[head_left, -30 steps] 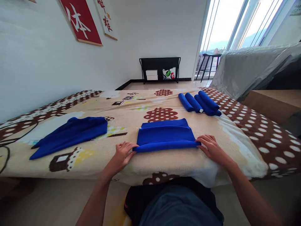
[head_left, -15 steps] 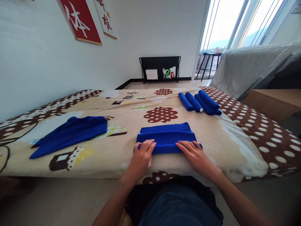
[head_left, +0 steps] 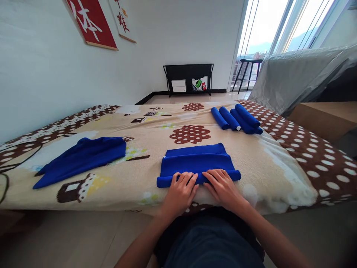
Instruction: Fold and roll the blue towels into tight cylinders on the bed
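On the blanket (head_left: 152,136) lies the partly rolled cloth (head_left: 195,160), with left hand (head_left: 182,189) and right hand (head_left: 223,186) on its six o'clock edge. From this cloth, the loose cloth (head_left: 86,159) lies at nine o'clock, four rolls (head_left: 242,121) at one; behind the blanket, the rack (head_left: 188,73) stands at twelve.

Daylight glares through the window (head_left: 259,28); lower corners sit dim.

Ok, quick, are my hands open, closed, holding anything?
Left hand: curled over the rolled near edge of the rectangular blue cloth; grip unclear.
Right hand: curled over the same edge; grip unclear.
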A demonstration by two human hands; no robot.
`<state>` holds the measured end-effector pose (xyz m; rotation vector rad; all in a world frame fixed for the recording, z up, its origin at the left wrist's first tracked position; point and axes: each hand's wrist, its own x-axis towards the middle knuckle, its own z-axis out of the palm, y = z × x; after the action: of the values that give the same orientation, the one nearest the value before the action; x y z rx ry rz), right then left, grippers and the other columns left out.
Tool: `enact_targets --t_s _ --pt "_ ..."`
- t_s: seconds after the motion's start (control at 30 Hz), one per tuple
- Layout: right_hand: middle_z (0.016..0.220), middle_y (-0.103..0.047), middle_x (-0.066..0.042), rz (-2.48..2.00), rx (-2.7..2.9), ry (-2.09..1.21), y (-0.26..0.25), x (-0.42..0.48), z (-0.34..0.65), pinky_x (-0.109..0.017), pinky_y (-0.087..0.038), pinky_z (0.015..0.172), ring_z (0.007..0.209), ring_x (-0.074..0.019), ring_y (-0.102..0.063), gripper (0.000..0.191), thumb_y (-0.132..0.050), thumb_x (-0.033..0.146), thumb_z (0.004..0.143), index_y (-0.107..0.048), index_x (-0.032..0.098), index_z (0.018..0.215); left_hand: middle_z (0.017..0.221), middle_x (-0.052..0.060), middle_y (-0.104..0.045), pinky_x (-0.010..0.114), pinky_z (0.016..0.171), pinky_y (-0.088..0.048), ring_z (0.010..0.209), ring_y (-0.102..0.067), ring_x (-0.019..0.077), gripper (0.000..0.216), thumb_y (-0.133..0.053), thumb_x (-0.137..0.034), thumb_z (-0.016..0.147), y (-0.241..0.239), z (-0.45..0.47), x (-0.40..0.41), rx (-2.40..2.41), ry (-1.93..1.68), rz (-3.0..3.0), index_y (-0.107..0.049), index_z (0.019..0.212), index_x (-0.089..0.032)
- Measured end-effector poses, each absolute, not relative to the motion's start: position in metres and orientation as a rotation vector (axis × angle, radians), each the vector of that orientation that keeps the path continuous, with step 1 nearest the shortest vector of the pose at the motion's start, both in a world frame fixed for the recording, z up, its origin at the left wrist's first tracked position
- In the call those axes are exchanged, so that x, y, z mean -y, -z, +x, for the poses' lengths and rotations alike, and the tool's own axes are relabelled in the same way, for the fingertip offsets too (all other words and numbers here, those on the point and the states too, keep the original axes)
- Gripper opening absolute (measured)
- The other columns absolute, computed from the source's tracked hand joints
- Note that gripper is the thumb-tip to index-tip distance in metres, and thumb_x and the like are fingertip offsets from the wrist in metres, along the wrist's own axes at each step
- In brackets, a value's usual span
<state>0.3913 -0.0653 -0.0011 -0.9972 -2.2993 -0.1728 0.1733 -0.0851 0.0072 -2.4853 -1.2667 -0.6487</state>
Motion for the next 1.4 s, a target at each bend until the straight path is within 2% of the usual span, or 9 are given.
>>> enact_targets --t_s 0.13,0.23,0.5,0.63,0.73,0.87,1.1,1.3,1.4 --pt "0.099 -0.064 -0.010 -1.172 2.344 0.255 -0.001 0.051 0.375 -0.037 -0.040 0.082 0.092 -0.0231 -0.056 0.027 -0.044 0.031 0.103 -0.066 0.017 0.108 0.106 0.011 -0.066 0.043 0.086 -0.040 0.098 -0.057 0.0265 0.027 -0.040 -0.029 0.102 -0.007 0.184 0.066 1.376 0.464 -2.408 -0.060 0.116 -0.016" --pt "0.096 -0.063 -0.008 -1.175 2.378 0.235 -0.001 0.041 0.378 -0.035 -0.039 0.080 0.090 -0.0215 -0.054 0.029 -0.039 0.031 0.105 -0.066 0.019 0.108 0.097 0.009 -0.063 0.041 0.079 -0.040 0.092 -0.055 0.0263 0.028 -0.037 -0.032 0.103 -0.009 0.186 0.057 1.407 0.388 -2.403 -0.061 0.106 -0.017" --pt "0.109 -0.063 -0.009 -1.263 2.267 0.251 0.015 0.038 0.442 -0.035 -0.039 0.089 0.099 -0.0211 -0.055 0.028 -0.039 0.028 0.105 -0.064 0.019 0.113 0.098 0.010 -0.061 0.040 0.081 -0.041 0.094 -0.054 0.0263 0.031 -0.038 -0.037 0.103 -0.013 0.128 0.062 1.591 0.336 -2.283 -0.063 0.101 -0.019" --pt "0.116 -0.064 -0.011 -1.360 2.194 0.398 0.014 0.044 0.443 -0.043 -0.035 0.099 0.108 -0.0248 -0.055 0.026 -0.044 0.021 0.102 -0.065 0.018 0.117 0.097 0.010 -0.063 0.045 0.084 -0.042 0.094 -0.056 0.0280 0.030 -0.040 -0.034 0.102 -0.016 0.118 0.068 1.694 0.287 -2.154 -0.065 0.097 -0.019" --pt "0.121 -0.064 -0.012 -1.304 2.149 0.399 0.010 0.048 0.409 -0.044 -0.036 0.102 0.113 -0.0261 -0.055 0.031 -0.047 0.009 0.094 -0.064 0.015 0.119 0.107 0.012 -0.066 0.049 0.091 -0.041 0.102 -0.059 0.0293 0.026 -0.042 -0.019 0.099 -0.016 0.147 0.071 1.659 0.366 -2.097 -0.065 0.111 -0.017" --pt "0.117 -0.068 -0.009 -1.085 2.201 0.162 0.011 0.047 0.369 -0.037 -0.043 0.100 0.106 -0.0211 -0.060 0.035 -0.043 0.007 0.093 -0.066 0.016 0.119 0.120 0.011 -0.069 0.040 0.103 -0.042 0.112 -0.061 0.0220 0.039 -0.039 -0.005 0.096 -0.002 0.188 0.069 1.359 0.597 -2.315 -0.061 0.127 -0.013" --pt "0.138 -0.060 -0.010 -1.382 2.187 0.188 0.019 0.038 0.424 -0.045 -0.037 0.113 0.129 -0.0231 -0.055 0.040 -0.037 0.029 0.104 -0.059 0.015 0.134 0.133 0.012 -0.066 0.045 0.107 -0.043 0.124 -0.061 0.0243 0.037 -0.040 -0.028 0.103 0.009 0.140 0.062 1.519 0.669 -2.327 -0.061 0.130 -0.013" --pt "0.133 -0.062 -0.017 -1.528 2.093 0.354 0.013 0.034 0.426 -0.053 -0.028 0.118 0.131 -0.0292 -0.054 0.038 -0.041 0.020 0.098 -0.066 0.007 0.123 0.135 0.015 -0.063 0.051 0.110 -0.038 0.128 -0.059 0.0272 0.040 -0.036 -0.023 0.101 -0.008 0.139 0.062 1.605 0.489 -2.341 -0.063 0.129 -0.010" --pt "0.133 -0.063 -0.013 -1.338 2.189 0.264 0.005 0.036 0.390 -0.045 -0.035 0.115 0.130 -0.0250 -0.055 0.037 -0.042 0.016 0.096 -0.066 0.011 0.124 0.137 0.014 -0.063 0.044 0.108 -0.042 0.128 -0.059 0.0243 0.041 -0.035 -0.023 0.102 -0.012 0.174 0.055 1.519 0.498 -2.453 -0.061 0.131 -0.010"
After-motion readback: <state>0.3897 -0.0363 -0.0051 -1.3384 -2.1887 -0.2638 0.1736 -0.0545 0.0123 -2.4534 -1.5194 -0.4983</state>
